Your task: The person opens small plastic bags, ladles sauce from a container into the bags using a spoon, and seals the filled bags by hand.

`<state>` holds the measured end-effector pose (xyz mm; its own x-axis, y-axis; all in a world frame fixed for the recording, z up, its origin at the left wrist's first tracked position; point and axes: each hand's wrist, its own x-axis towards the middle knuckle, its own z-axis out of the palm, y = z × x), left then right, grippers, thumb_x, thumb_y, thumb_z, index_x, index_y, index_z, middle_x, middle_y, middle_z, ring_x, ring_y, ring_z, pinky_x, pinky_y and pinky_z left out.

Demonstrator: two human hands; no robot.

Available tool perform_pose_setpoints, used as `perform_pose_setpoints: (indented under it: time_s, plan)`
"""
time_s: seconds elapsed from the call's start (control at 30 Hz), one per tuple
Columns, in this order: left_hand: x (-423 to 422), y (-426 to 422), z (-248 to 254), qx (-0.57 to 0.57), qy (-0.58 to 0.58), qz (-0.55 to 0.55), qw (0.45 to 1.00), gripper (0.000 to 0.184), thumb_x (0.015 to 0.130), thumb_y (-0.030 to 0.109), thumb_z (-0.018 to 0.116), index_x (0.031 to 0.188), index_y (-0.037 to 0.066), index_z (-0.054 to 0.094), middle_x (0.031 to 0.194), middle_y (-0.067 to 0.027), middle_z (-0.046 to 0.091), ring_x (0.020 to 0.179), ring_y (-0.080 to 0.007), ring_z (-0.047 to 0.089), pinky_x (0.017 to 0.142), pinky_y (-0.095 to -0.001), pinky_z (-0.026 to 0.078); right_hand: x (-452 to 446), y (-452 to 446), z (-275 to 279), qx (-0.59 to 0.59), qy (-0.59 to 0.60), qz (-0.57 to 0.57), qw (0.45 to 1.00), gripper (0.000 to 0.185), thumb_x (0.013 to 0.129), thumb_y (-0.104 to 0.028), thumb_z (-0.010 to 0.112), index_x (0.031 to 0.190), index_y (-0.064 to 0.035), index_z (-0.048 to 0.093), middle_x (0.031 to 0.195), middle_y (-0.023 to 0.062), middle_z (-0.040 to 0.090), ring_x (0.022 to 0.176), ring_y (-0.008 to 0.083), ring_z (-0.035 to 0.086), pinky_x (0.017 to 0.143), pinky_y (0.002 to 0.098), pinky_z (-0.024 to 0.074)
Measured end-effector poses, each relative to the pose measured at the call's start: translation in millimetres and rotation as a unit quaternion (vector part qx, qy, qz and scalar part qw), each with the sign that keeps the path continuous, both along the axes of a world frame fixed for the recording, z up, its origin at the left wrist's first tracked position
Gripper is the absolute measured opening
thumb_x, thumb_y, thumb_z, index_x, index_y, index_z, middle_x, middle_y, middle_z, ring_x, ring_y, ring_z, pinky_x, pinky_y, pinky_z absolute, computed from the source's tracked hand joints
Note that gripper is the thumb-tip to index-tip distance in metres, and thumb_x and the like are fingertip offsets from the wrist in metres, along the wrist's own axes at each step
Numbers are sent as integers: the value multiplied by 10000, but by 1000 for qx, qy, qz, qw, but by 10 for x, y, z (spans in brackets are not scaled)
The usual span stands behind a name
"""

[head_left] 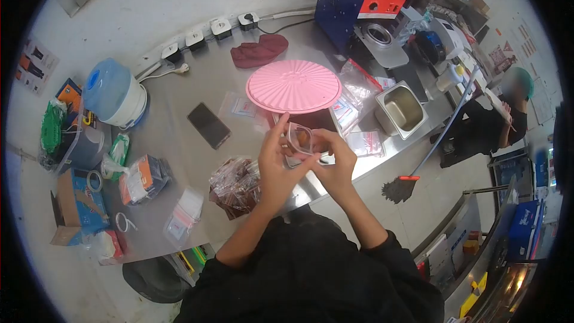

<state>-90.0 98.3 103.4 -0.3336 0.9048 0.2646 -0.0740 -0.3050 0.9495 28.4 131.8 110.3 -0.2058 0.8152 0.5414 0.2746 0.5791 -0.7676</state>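
My left hand (pixel 278 164) and my right hand (pixel 335 161) meet in front of me, fingers bent around the edges of a small clear plastic bag (pixel 301 137). Something brownish shows through the bag; whether it lies inside or behind I cannot tell. Just beyond my fingers a ribbed pink round lid (pixel 293 85) rests over a container that is mostly hidden by it and my hands. Beside my left hand lies a pile of brown, clear-wrapped packets (pixel 235 186). Clear zip bags with red edges (pixel 365 142) are to the right of my right hand.
On the steel table are a phone (pixel 208 125), a maroon cloth (pixel 259 51), a steel pan (pixel 401 109) and a blue-topped container (pixel 113 93). A mop (pixel 402 188) stands on the floor at the right. Another person (pixel 490 122) is farther right.
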Motion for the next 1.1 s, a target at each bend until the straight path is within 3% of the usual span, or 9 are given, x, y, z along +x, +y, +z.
perform_pose_setpoints:
  time_s: [0.13, 0.2, 0.3, 0.53, 0.6, 0.83, 0.97, 1.0, 1.1]
  plan:
    - [-43, -122, 62, 28, -86, 42, 995, 539, 730, 32, 722, 1212, -12, 486, 1020, -64, 571, 878, -108, 556, 706, -219, 438, -100, 21, 243, -54, 77, 42, 995, 101, 745, -49, 690, 821, -4, 642, 716, 61, 629, 513, 73, 518, 455, 213, 396]
    - [-188, -174, 76, -8, -90, 46, 995, 191, 826, 9, 619, 1011, -39, 605, 860, -70, 617, 713, -99, 575, 660, -207, 458, 23, 53, 313, -72, 28, 109, 991, 86, 759, -38, 675, 823, 4, 635, 728, 64, 643, 536, 76, 558, 461, 197, 423]
    - [-454, -233, 20, -18, -71, -22, 997, 85, 805, 20, 644, 875, -26, 656, 804, -58, 633, 651, -73, 557, 579, -194, 437, 85, 61, 413, -91, -32, 210, 973, 62, 793, -43, 643, 810, 12, 623, 705, 60, 648, 560, 83, 602, 461, 186, 454]
    - [-626, -457, -38, -24, 76, 37, 996, 47, 745, 39, 688, 791, 29, 695, 724, -43, 657, 606, -60, 527, 509, -190, 369, -86, -50, 426, -83, -87, 260, 958, 65, 796, -59, 616, 800, 6, 614, 675, 70, 620, 547, 110, 575, 447, 219, 423]
    - [-622, -503, 0, -23, 164, 13, 986, 78, 732, -2, 683, 803, -32, 671, 748, -65, 626, 664, -89, 554, 594, -191, 432, -223, -88, 340, -56, -124, 269, 954, 86, 755, -75, 638, 791, -5, 603, 658, 90, 582, 545, 166, 542, 492, 276, 421]
    - [-635, -1036, -439, -143, 154, 74, 975, 93, 742, 61, 695, 827, 24, 703, 734, -42, 663, 616, -94, 552, 596, -219, 435, -221, -274, -91, -126, -180, 319, 922, 97, 685, -58, 649, 742, -8, 589, 589, 94, 542, 507, 190, 520, 509, 285, 420]
    - [-651, -1408, -997, -253, -2, 65, 965, 99, 785, 65, 658, 851, 3, 696, 762, -43, 668, 661, -84, 570, 630, -223, 447, -128, -377, -491, -241, -218, 361, 874, 100, 756, -85, 645, 715, -10, 591, 578, 94, 564, 510, 188, 552, 518, 289, 431]
    - [-662, -1449, -1123, -278, -30, 64, 958, 103, 809, 63, 632, 859, -1, 694, 768, -45, 668, 671, -84, 572, 634, -227, 449, -144, -386, -620, -240, -227, 356, 874, 175, 795, -161, 648, 748, -7, 578, 616, 155, 575, 574, 304, 588, 542, 365, 445]
    - [-749, -1481, -1424, -300, 51, 118, 945, 145, 839, 114, 599, 877, 7, 689, 782, -72, 669, 715, -158, 610, 682, -279, 472, -310, -407, -1186, -170, -273, 268, 908, 237, 801, -215, 654, 733, -5, 568, 645, 173, 593, 610, 347, 595, 553, 411, 449]
